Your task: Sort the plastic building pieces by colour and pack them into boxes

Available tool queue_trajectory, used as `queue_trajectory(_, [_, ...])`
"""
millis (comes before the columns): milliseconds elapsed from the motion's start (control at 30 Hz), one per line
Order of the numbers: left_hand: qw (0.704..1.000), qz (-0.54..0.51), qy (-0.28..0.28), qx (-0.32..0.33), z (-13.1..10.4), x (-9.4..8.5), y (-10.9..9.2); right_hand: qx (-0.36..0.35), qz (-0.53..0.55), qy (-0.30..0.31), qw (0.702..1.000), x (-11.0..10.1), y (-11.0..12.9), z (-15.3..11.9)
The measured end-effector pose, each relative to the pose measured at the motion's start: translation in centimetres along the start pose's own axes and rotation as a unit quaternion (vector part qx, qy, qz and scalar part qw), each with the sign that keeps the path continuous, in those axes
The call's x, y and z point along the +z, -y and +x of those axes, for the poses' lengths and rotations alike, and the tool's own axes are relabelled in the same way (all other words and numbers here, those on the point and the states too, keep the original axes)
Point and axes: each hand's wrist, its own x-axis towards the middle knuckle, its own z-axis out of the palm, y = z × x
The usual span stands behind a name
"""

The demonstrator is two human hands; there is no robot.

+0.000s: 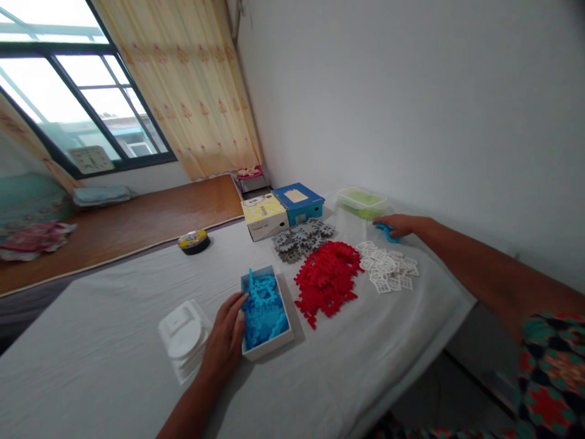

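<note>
My left hand [227,334] rests against the left side of a white box [269,346] filled with blue plastic pieces [265,311]; its fingertips are at a blue piece standing up by the rim. Far to the right, my right hand [398,225] is closed on blue pieces [387,232], just in front of a clear tub [362,201] with green contents. Between my hands lie a heap of red pieces [326,277], a heap of white lattice pieces [388,267] and a heap of grey pieces [301,239].
White stacked plates or lids [184,335] lie left of my left hand. A round black and yellow tin [194,241] sits farther back. A yellow and white box [265,216] and a blue box [299,202] stand behind the grey heap. A wall borders the right side.
</note>
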Motion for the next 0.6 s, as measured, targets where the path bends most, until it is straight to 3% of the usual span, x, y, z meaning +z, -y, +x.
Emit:
queue_trajectory(133, [1.0,0.003,0.006,0.001,0.0,0.0,0.1,0.025,0.01,0.033,0.999,-0.3,-0.6,-0.4])
queue_trajectory(433, [1.0,-0.002,-0.019,-0.002,0.0,0.1,-1.6,0.119,-0.033,-0.046,0.991,-2.6,2.7,-1.4])
queue_trajectory(533, [1.0,-0.001,-0.019,0.002,0.0,0.2,-1.9,0.088,0.0,-0.085,0.992,-4.4,6.6,-0.2])
queue_trajectory(600, [1.0,-0.002,-0.017,0.005,0.0,0.3,-2.0,0.027,0.034,-0.096,0.994,-5.6,11.6,0.4])
